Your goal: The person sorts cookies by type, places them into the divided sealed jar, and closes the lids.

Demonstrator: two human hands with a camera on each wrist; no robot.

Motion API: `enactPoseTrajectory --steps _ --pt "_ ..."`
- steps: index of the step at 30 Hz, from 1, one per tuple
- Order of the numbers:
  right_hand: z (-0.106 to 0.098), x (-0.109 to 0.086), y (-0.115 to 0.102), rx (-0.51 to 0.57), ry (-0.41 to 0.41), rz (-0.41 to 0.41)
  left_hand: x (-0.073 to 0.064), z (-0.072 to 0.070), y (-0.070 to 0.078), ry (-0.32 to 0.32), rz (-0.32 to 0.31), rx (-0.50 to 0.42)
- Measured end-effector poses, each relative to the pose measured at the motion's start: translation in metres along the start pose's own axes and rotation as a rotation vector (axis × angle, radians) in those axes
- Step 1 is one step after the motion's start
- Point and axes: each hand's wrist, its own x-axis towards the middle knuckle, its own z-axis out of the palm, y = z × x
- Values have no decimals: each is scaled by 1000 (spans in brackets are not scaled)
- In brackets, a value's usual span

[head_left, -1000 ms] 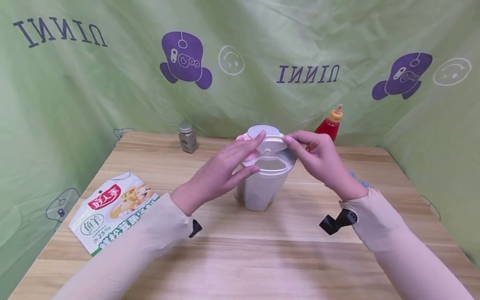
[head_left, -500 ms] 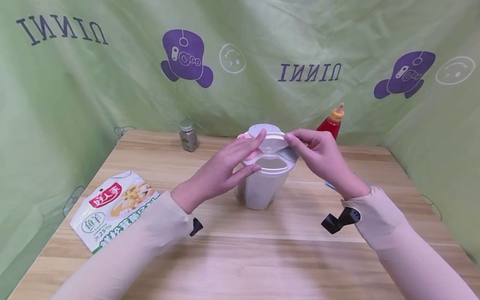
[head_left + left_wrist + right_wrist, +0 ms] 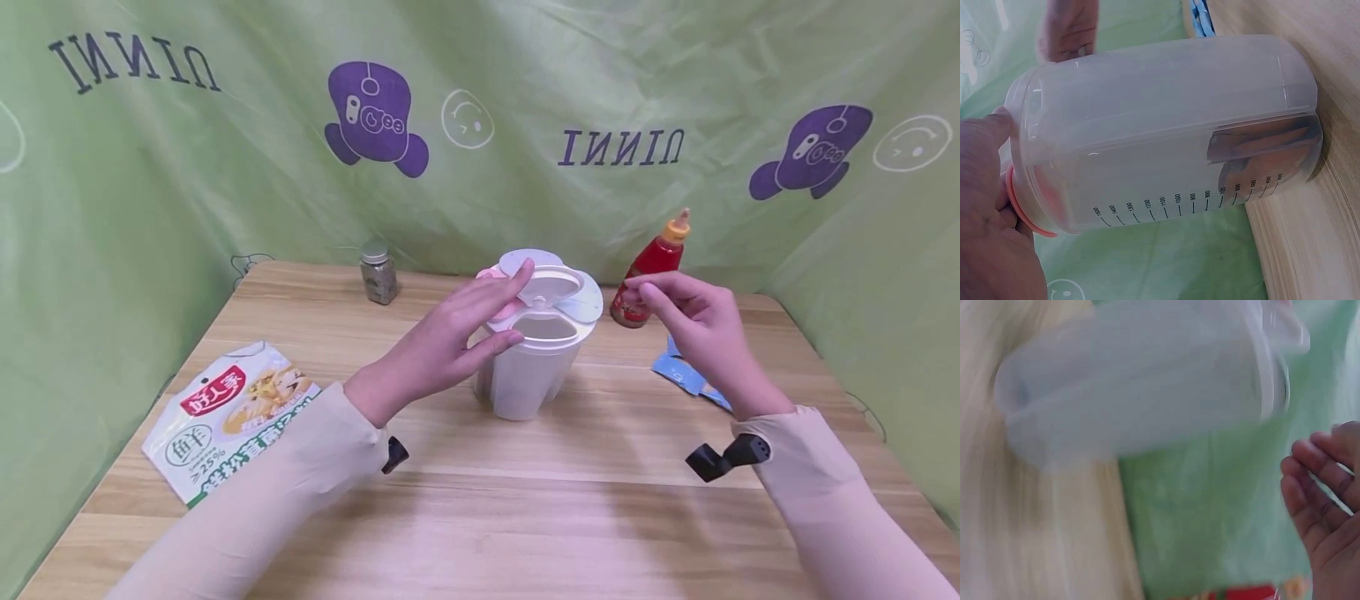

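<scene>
A translucent storage canister (image 3: 525, 383) with a sectioned top stands upright on the table. Its front flap (image 3: 551, 288) is raised, leaving an opening below it; a pink flap (image 3: 507, 313) shows at the left. My left hand (image 3: 442, 337) holds the top, thumb at the front rim and fingers across the left side. Dark brown contents (image 3: 1266, 150) lie low in one compartment, beside printed measuring marks, in the left wrist view. My right hand (image 3: 701, 325), apart from the canister and holding nothing, has loosely bent fingers (image 3: 1310, 506) and overlaps the red sauce bottle (image 3: 658, 255) in the head view.
Blue sachets (image 3: 678, 372) lie on the wooden table (image 3: 510, 533) under the right forearm. A white printed pouch (image 3: 240, 417) lies at the left, partly behind the left sleeve. Farther back stands a small grey-lidded jar (image 3: 378, 277). Green fabric (image 3: 525, 83) hangs behind.
My right hand has let go of the raised flap and moved right, uncovering more of the lid, the blue sachets and the sauce bottle. The flap stays up; my left hand has barely moved.
</scene>
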Motion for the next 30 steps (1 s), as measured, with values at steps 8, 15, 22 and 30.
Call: enactPoseTrajectory --steps 8,15,22,30 --pt "-27 -14 49 -378 -189 217 -1 0 -1 0 1 -7" --pt "-37 -20 96 -520 -318 211 -1 1 -3 0 3 -19" --pt "-37 -23 118 -544 -388 229 -1 1 -3 -3 0 -25" --pt "-35 -22 127 -555 -396 219 -1 1 -3 1 -2 -26"
